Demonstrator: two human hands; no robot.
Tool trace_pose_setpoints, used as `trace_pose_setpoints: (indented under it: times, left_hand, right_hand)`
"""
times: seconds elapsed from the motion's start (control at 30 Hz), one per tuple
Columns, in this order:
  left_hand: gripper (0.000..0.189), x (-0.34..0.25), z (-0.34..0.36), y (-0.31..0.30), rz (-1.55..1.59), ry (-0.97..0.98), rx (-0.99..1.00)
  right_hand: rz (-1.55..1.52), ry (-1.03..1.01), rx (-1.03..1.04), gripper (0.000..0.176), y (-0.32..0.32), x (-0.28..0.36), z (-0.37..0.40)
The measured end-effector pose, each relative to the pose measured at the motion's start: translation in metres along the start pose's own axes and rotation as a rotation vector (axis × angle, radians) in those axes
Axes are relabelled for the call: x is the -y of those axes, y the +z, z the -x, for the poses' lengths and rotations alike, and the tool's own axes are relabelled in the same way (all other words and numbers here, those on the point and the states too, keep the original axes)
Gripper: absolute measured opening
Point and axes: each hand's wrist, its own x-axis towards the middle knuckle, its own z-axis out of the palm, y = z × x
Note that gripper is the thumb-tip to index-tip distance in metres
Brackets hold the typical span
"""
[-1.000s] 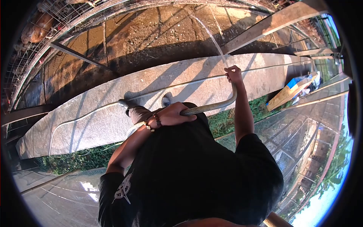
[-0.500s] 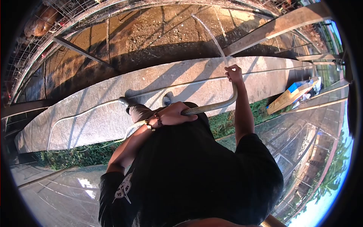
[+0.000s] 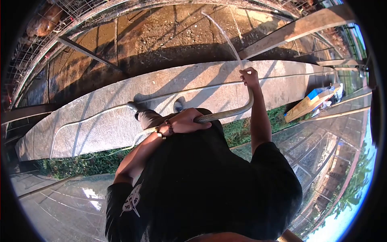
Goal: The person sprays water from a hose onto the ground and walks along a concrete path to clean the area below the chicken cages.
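Observation:
A pale water hose with a braided pattern bends between my two hands in front of my body. My left hand, with beaded bracelets at its wrist, is closed round the hose near my waist. Farther forward and to the right, my right hand is closed on the hose's outlet end, fingers curled. From there a thin water stream shoots forward and left onto the wet brown ground. Behind my left forearm the hose runs on; its exact path there is partly hidden.
I stand on a concrete walkway, where more hose lies lengthwise. Wire cages with a brown hen line the far left. A wooden beam slants at upper right. A cardboard box lies near grass on the right.
The far end of the water stream has shifted slightly left and farther away. Both hands keep nearly the same place and hold.

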Motion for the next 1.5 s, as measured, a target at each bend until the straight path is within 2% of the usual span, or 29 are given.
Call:
trace_pose_setpoints:
  times: [1.1,1.33,1.5]
  left_hand:
    - [0.043,-0.004,0.004,-0.001,-0.022,0.013,-0.016]
    - [0.042,0.002,0.003,0.001,0.002,0.012,-0.032]
    - [0.041,-0.002,0.003,-0.001,-0.005,-0.014,-0.023]
  right_hand:
    - [0.011,-0.007,0.088,0.024,0.023,0.021,-0.011]
    - [-0.037,0.066,-0.054,0.029,0.009,0.012,-0.007]
    - [-0.095,0.096,-0.073,0.029,0.001,-0.002,0.002]
